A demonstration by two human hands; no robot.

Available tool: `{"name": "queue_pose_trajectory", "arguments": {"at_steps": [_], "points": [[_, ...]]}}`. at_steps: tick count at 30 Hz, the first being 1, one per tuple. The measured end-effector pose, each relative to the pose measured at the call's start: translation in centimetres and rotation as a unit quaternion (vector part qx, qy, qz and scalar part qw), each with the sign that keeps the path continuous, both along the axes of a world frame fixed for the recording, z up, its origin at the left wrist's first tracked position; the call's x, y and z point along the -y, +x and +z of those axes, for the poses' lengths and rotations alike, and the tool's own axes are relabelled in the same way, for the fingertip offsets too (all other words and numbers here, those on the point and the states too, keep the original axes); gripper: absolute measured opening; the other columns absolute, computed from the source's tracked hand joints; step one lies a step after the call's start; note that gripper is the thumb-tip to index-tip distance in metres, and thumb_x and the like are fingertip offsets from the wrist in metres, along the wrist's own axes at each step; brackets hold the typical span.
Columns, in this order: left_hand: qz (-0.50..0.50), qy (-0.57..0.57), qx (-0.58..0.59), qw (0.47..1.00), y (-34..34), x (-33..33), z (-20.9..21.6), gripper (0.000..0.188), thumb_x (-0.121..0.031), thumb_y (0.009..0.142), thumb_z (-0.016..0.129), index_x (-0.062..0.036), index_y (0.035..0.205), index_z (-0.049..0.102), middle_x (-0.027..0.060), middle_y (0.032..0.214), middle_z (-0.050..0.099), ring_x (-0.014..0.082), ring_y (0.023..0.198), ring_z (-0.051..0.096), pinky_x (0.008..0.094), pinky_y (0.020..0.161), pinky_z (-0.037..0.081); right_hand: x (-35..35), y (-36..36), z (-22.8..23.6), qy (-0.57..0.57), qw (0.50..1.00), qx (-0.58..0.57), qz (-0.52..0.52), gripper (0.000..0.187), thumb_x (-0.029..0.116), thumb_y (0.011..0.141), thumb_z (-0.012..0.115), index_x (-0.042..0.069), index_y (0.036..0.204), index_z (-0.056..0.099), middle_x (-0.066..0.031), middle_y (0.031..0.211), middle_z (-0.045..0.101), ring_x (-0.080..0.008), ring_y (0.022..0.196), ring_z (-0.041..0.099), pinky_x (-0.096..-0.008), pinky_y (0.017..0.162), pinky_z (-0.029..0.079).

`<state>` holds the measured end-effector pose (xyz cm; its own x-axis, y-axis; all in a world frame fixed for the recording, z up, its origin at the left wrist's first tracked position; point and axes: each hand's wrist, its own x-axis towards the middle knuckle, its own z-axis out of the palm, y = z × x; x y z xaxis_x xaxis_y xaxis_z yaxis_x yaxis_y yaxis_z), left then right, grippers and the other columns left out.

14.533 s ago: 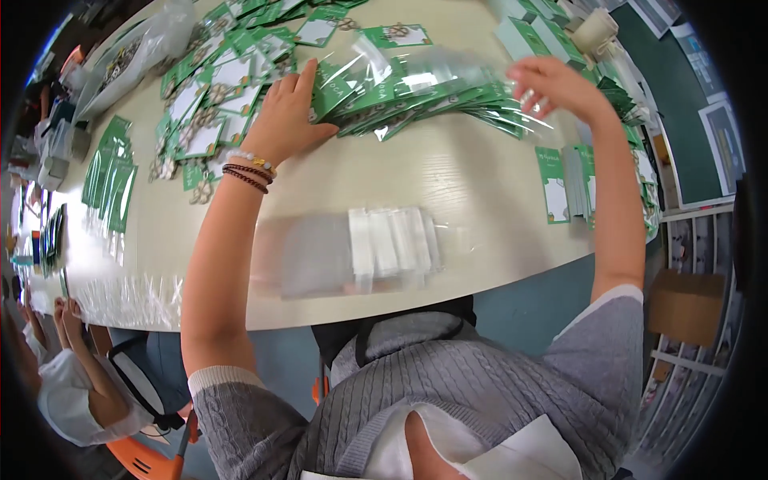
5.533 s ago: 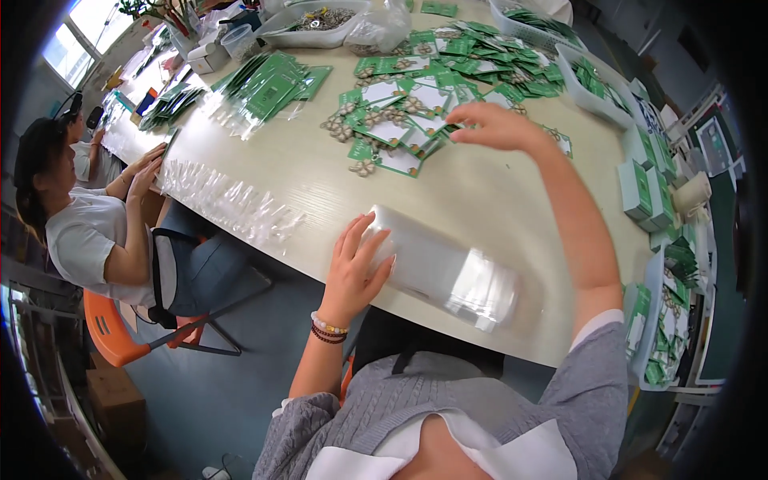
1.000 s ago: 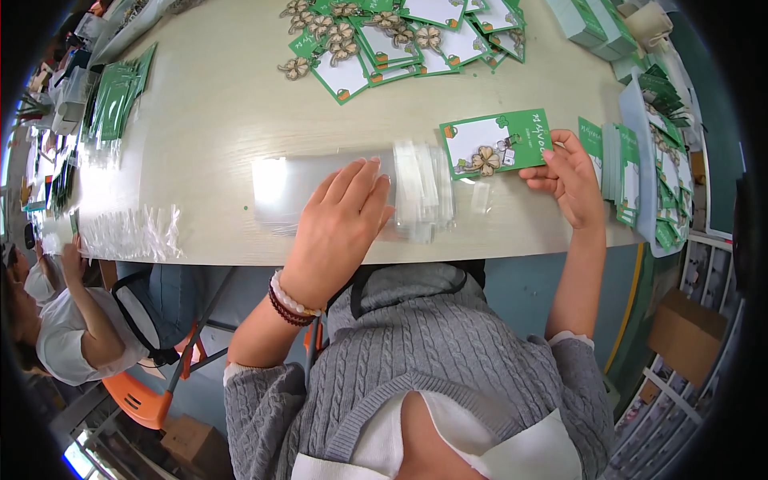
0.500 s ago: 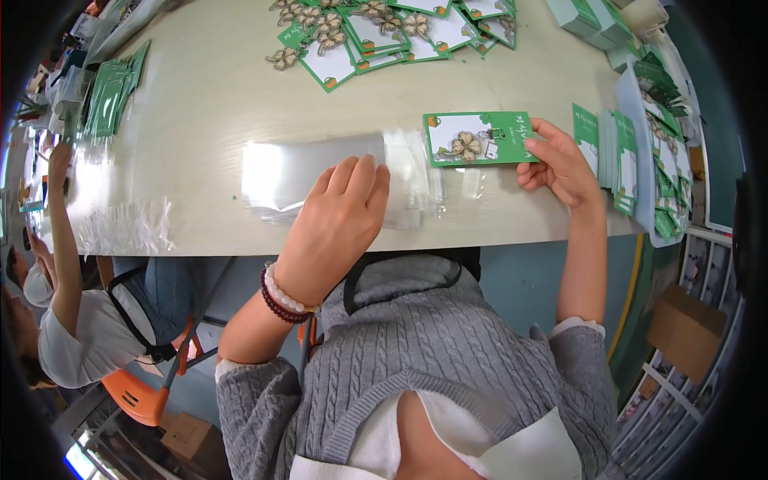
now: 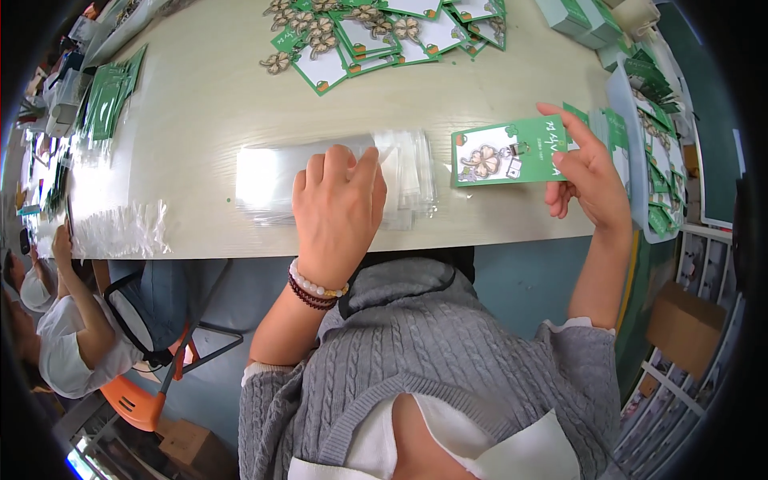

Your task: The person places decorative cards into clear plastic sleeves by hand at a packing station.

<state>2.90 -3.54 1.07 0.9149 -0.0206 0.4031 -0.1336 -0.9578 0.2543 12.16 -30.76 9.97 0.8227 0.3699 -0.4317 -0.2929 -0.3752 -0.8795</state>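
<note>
My right hand (image 5: 590, 164) pinches the right end of a green and white card (image 5: 544, 134) and holds it over the table. A clover-shaped keychain (image 5: 485, 161) sits on the white part of the card. To the left, my left hand (image 5: 339, 196) rests on a stack of clear plastic bags (image 5: 272, 180), its fingers bent and close together over the top bag. The fingertips are partly hidden, but they look closed on the plastic. The right ends of the bags (image 5: 412, 176) fan out unevenly between my two hands.
At the far side lies a heap of cards with clover keychains (image 5: 364, 44). A bin (image 5: 640, 152) of cards stands at the right edge, with card stacks (image 5: 612, 132) beside it. Left are bagged green cards (image 5: 108, 100), crinkled clear plastic (image 5: 132, 228) and a seated co-worker (image 5: 80, 344).
My right hand has moved right and slightly nearer with the card, away from the bags. My left hand has shifted slightly on the stack, its fingers more bent. The co-worker's arm has lowered.
</note>
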Motion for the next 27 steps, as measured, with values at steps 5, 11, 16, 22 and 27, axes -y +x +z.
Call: {"name": "queue_pose_trajectory", "arguments": {"at_steps": [5,11,16,22,27], "points": [[0.055,-0.010,-0.038,0.998,0.9,0.9,0.6,0.021,-0.012,0.083,0.063,-0.0071,0.103,0.067,0.0053,0.083,0.054,0.0229,0.075,0.053,0.0377,0.068,0.042,-1.4,-1.7,-0.3,0.047,0.998,0.004,-0.036,0.053,0.008,0.090,0.043,0.008,0.142,0.033,-0.0065,0.056,0.058,-0.0123,0.042,0.055,-0.0235,0.038,0.045],[0.037,-0.106,0.013,0.994,0.2,0.1,-0.5,0.030,-0.018,0.092,0.054,-0.0044,0.118,0.060,0.0100,0.101,0.059,0.0264,0.089,0.055,0.0380,0.077,0.042,-4.0,-4.6,-2.3,0.155,0.980,0.069,-0.102,0.051,0.008,0.092,0.043,0.005,0.141,0.027,-0.0113,0.064,0.063,-0.0169,0.049,0.060,-0.0260,0.046,0.052],[0.006,-0.362,-0.013,0.932,-0.5,0.2,-0.1,0.041,-0.020,0.101,0.039,0.0067,0.131,0.047,0.0241,0.135,0.048,0.0395,0.125,0.045,0.0430,0.105,0.034,-8.2,-6.8,-3.8,0.243,0.962,0.069,-0.099,0.053,0.009,0.096,0.042,0.003,0.142,0.015,-0.0155,0.073,0.065,-0.0187,0.059,0.065,-0.0276,0.056,0.056],[-0.021,-0.364,0.007,0.931,-0.7,0.4,-0.3,0.043,-0.020,0.101,0.037,0.0075,0.134,0.043,0.0243,0.135,0.048,0.0387,0.130,0.041,0.0426,0.108,0.031,-9.3,-8.6,-4.3,0.279,0.958,0.023,-0.059,0.054,0.008,0.097,0.042,0.004,0.142,0.013,-0.0158,0.077,0.065,-0.0188,0.066,0.066,-0.0275,0.061,0.056],[-0.023,-0.368,-0.002,0.930,-0.8,0.5,-0.4,0.042,-0.020,0.100,0.036,0.0059,0.132,0.046,0.0221,0.137,0.047,0.0361,0.131,0.041,0.0435,0.109,0.028,-8.8,-8.8,-4.2,0.276,0.960,-0.034,-0.035,0.053,0.007,0.097,0.043,0.006,0.143,0.016,-0.0152,0.077,0.065,-0.0182,0.065,0.066,-0.0273,0.059,0.055]]}}
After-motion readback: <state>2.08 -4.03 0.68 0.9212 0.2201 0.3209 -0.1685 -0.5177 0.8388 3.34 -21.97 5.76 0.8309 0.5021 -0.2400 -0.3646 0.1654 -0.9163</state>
